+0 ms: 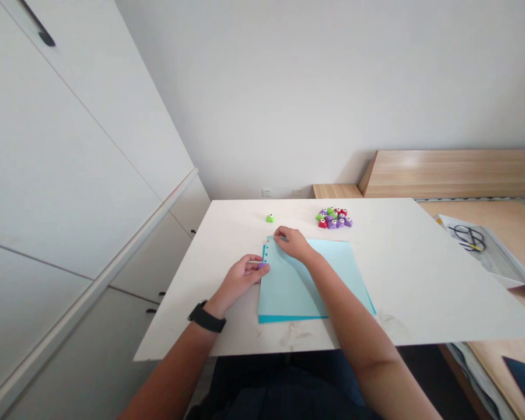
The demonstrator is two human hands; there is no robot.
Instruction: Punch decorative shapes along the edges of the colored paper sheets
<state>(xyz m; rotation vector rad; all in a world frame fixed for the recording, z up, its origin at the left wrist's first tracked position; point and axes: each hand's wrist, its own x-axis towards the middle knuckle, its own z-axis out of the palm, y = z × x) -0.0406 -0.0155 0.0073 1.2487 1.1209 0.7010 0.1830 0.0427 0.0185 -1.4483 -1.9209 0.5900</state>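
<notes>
Left hand [241, 276]: fingers pinch purple clip [262, 266], blue paper's [284, 294] left edge | right hand [292, 241]: paper's far-left corner, fingers' hold unclear

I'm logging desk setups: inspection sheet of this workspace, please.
Surface: white table, smudged near its front edge.
Work things: blue sheets, purple piece, pile of small coloured pieces, lone green piece.
Clutter: white tray beyond the table's right side.
Hands: left hand holds the purple piece at the sheets' left edge; right hand touches their upper left corner.
Cables: dark loops in the tray, perhaps a cord.
Surroundings: white cabinet left, wall behind.
</notes>
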